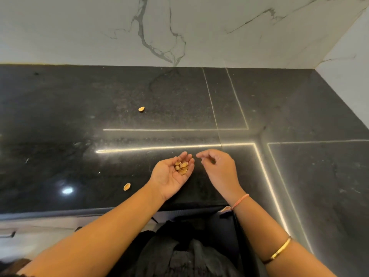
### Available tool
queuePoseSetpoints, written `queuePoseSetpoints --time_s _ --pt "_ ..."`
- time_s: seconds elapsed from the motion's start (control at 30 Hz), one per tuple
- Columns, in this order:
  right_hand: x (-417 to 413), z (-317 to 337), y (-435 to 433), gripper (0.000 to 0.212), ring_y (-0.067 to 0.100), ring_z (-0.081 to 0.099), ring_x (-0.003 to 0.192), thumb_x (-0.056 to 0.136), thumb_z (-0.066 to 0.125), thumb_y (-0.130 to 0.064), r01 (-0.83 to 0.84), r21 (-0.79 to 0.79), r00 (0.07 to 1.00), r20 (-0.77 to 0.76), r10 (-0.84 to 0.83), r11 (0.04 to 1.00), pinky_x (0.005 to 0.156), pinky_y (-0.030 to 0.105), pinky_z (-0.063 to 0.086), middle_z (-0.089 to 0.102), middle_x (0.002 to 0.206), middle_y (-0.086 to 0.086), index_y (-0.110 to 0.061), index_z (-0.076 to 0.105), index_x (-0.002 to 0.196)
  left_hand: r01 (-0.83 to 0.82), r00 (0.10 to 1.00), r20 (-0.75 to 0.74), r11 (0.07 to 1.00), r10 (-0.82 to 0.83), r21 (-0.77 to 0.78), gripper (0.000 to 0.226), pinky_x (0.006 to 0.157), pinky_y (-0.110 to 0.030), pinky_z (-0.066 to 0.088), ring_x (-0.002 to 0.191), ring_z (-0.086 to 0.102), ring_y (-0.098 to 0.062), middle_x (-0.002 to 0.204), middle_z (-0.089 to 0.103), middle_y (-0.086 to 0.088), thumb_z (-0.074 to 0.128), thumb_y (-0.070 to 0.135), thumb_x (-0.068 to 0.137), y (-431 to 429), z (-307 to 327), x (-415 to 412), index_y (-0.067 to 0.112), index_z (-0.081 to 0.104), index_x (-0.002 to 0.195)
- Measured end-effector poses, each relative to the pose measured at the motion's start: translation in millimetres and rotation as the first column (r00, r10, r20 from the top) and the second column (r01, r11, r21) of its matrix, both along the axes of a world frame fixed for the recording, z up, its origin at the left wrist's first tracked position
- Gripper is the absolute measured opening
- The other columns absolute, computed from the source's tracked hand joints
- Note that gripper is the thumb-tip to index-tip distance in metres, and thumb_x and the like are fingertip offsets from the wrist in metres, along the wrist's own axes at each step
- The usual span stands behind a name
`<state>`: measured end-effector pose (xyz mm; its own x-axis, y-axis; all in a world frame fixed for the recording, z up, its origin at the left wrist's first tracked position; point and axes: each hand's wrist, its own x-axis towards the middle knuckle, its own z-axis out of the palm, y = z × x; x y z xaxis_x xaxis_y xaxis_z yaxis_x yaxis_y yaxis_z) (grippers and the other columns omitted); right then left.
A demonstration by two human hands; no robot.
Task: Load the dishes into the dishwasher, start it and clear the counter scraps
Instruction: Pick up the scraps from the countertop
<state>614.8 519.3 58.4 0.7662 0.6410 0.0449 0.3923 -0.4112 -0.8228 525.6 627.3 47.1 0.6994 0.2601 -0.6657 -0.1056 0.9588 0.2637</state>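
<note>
Head view looks down on a black polished stone tabletop that fills most of the frame, backed by a white marble wall with grey veins that turns a corner on the right. The stone is glossy and throws back thin strips of ceiling light and one bright spot, so small things will slide on it rather than catch. No dishwasher and no dishes are in view. Over the near part of the stone the left hand lies palm up and cupped, fingers relaxed, and serves as the tray for the scraps. Just beside it on its right the right hand hovers palm down, fingers loosely curled, thumb and forefinger a little apart with nothing visible between them; a pink thread circles that wrist and a gold bangle sits further up the arm. A small heap of tan nut shells, probably pistachio halves, rests in the left palm. One loose shell lies near the left hand, on its left and closer to the person; a second loose shell lies well apart from it, out toward the wall. These halves look light, stiff and brittle-edged, likely to skate if nudged, so each is best pinched across its rim, or swept sideways into the cupped palm.
</note>
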Motion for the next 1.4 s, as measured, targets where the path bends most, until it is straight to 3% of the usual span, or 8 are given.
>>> queuePoseSetpoints --time_s 0.1,0.27,0.5,0.67,0.8,1.0,1.2,1.4 --pt "-10.0 -14.7 4.6 0.021 0.011 0.065 0.084 0.088 0.055 -0.002 -0.024 -0.048 0.999 -0.044 0.022 0.999 0.084 0.029 0.052 0.068 0.089 -0.005 -0.017 0.071 0.091 -0.041 0.999 0.002 0.999 0.041 0.020 0.029 0.088 -0.036 0.050 0.092 0.061 -0.026 0.094 0.064 -0.016 0.034 0.010 0.098 2.2 6.3 -20.7 -0.002 0.060 0.100" --pt "-54.5 -23.1 35.1 0.022 0.006 0.060 0.087 0.085 0.061 -0.006 -0.259 -0.085 0.966 -0.019 0.259 0.962 0.081 0.009 0.043 0.065 0.101 0.000 -0.014 0.070 0.104 -0.167 0.985 0.051 0.985 0.165 0.039 0.027 0.085 -0.035 0.053 0.093 0.060 -0.026 0.095 0.063 -0.015 0.035 0.009 0.098 36.2 16.6 -54.5 -0.001 0.060 0.098" --pt "-106.1 -27.5 90.4 0.041 0.008 0.052 0.091 0.086 0.066 -0.027 -0.487 -0.262 0.869 -0.049 0.493 0.833 0.084 0.021 0.044 0.052 0.109 -0.001 -0.019 0.058 0.126 -0.293 0.955 0.054 0.955 0.290 0.043 0.026 0.088 -0.035 0.050 0.097 0.061 -0.024 0.098 0.063 -0.013 0.037 0.009 0.098 103.4 17.1 -103.9 0.000 0.060 0.100" --pt "-121.1 -26.0 123.3 0.022 0.011 0.054 0.089 0.085 0.066 -0.020 -0.529 -0.373 0.825 -0.018 0.564 0.762 0.083 0.018 0.040 0.055 0.102 0.001 -0.015 0.069 0.106 -0.295 0.955 0.048 0.955 0.294 0.030 0.026 0.086 -0.034 0.050 0.095 0.061 -0.024 0.098 0.064 -0.013 0.036 0.009 0.098 140.5 11.0 -135.6 0.000 0.060 0.100" --pt "-119.0 -24.6 137.2 0.007 0.006 0.056 0.068 0.081 0.070 -0.014 -0.417 -0.363 0.902 -0.053 0.428 0.833 0.072 0.015 0.044 0.056 0.081 -0.006 -0.012 0.071 0.087 -0.203 0.979 0.026 0.979 0.203 0.008 0.026 0.085 -0.034 0.049 0.094 0.060 -0.024 0.097 0.062 -0.013 0.036 0.009 0.098 158.0 0.5 -141.0 0.000 0.060 0.099" --pt "-116.3 -0.3 166.0 0.004 0.011 0.066 0.068 0.081 0.070 -0.008 -0.072 -0.031 0.970 -0.233 0.062 0.997 0.070 0.021 0.056 0.069 0.075 0.003 -0.012 0.070 0.080 0.003 0.998 0.060 1.000 -0.004 0.009 0.025 0.078 -0.033 0.055 0.091 0.061 -0.026 0.102 0.062 -0.018 0.036 0.007 0.097 162.9 -4.5 -120.1 -0.003 0.059 0.100" --pt "-116.8 18.9 198.4 0.017 0.009 0.066 0.084 0.088 0.060 -0.011 -0.204 -0.071 0.976 -0.088 0.197 0.976 0.077 0.013 0.049 0.071 0.092 -0.003 -0.014 0.073 0.099 0.083 0.991 0.105 0.996 -0.078 -0.040 0.030 0.085 -0.033 0.052 0.088 0.060 -0.023 0.095 0.062 -0.018 0.033 0.009 0.095 173.2 -3.2 -107.0 -0.005 0.057 0.107" --pt "-62.5 14.5 232.1 0.034 0.019 0.057 0.113 0.092 0.044 0.004 -0.080 -0.172 0.978 0.178 0.111 0.982 0.097 0.019 0.038 0.061 0.121 0.007 -0.007 0.063 0.118 0.041 0.999 0.009 0.998 -0.041 -0.045 0.026 0.083 -0.033 0.052 0.087 0.061 -0.025 0.089 0.063 -0.015 0.037 0.009 0.097 186.1 0.9 -115.3 -0.002 0.061 0.094"
